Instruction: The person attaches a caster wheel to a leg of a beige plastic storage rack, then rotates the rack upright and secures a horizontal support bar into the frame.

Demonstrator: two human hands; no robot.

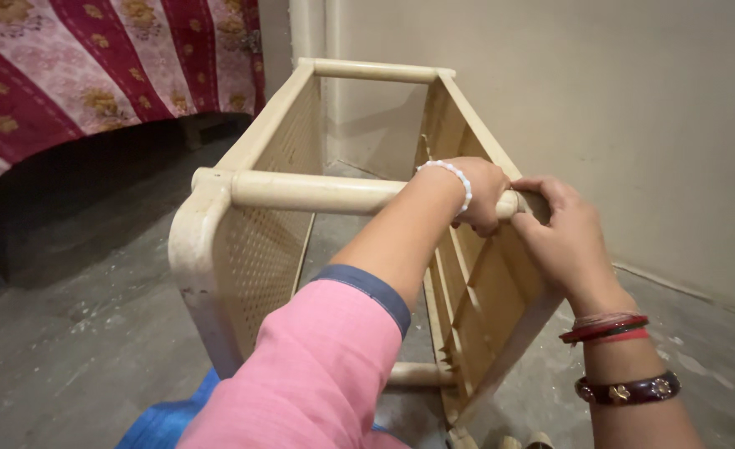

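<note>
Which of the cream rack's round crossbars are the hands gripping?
The near top bar: both the left hand and the right hand close around its right end. The far top bar and the low bar are untouched.

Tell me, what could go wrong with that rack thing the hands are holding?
Both the left hand and right hand grip one end of the top bar, so the cream plastic rack might tip sideways. The bar could pop from its corner joint. Fingers near the side panel might get pinched.
</note>
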